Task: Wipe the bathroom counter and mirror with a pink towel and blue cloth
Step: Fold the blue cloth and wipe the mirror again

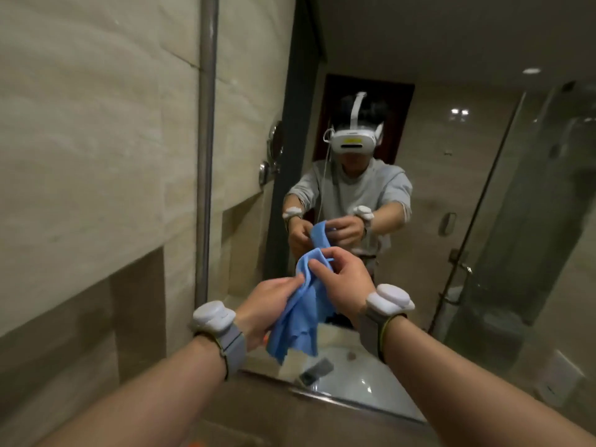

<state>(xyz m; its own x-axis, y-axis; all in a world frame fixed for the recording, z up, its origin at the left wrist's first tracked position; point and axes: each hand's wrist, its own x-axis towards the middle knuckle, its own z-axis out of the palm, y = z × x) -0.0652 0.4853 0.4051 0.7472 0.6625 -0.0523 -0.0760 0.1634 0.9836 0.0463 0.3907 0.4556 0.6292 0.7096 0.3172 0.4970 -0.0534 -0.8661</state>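
A blue cloth hangs bunched between both my hands, held up in front of the mirror. My left hand grips its left side with curled fingers. Fingers and thumb of my right hand pinch its top fold. The cloth's lower corner dangles free just above the mirror's bottom edge. The mirror reflects me holding the same cloth. No pink towel is in view. Only a small strip of counter shows, as a reflection at the mirror's bottom.
A metal frame strip runs down the mirror's left edge beside a beige tiled wall. A round wall-mounted mirror and a glass shower door appear as reflections. The white basin shows reflected at the bottom.
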